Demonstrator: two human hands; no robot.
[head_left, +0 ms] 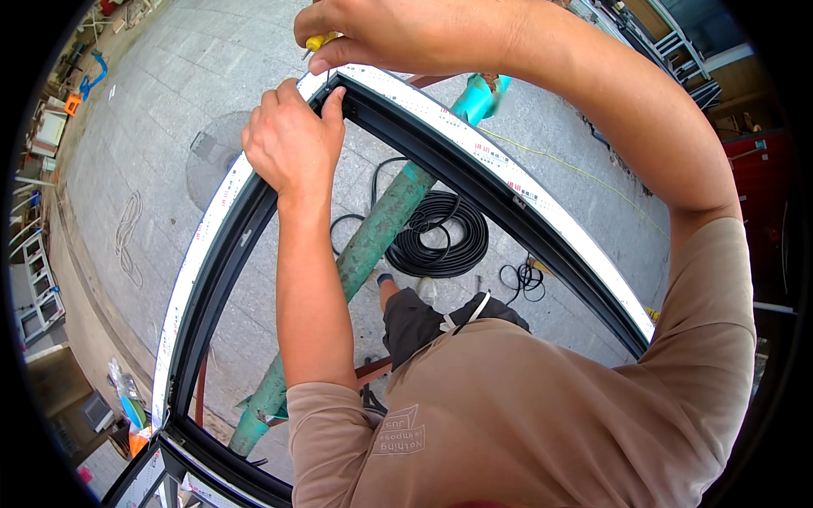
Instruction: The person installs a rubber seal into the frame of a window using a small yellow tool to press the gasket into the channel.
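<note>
A black metal frame (474, 182), like a window frame, has white printed film (508, 173) along its outer face. My left hand (290, 140) is wrapped over it near the far corner, thumb on the inner edge. Above that corner, my right hand (368, 35) is closed around a small tool with a yellow handle (317, 41). A short bit of thin metal shows by the fingers; most of the tool is hidden, so its exact kind is unclear. Inside the corner, small details are too fine to make out.
A scuffed green pipe (385, 220) runs beneath the frame. Coiled black hose (449, 237) lies on the grey paving, with a loose black cable (523, 278) nearby. Pale rope (129, 237) and a white ladder-like rack (38, 284) are at left. Thin yellow cord (559, 161) crosses the right side.
</note>
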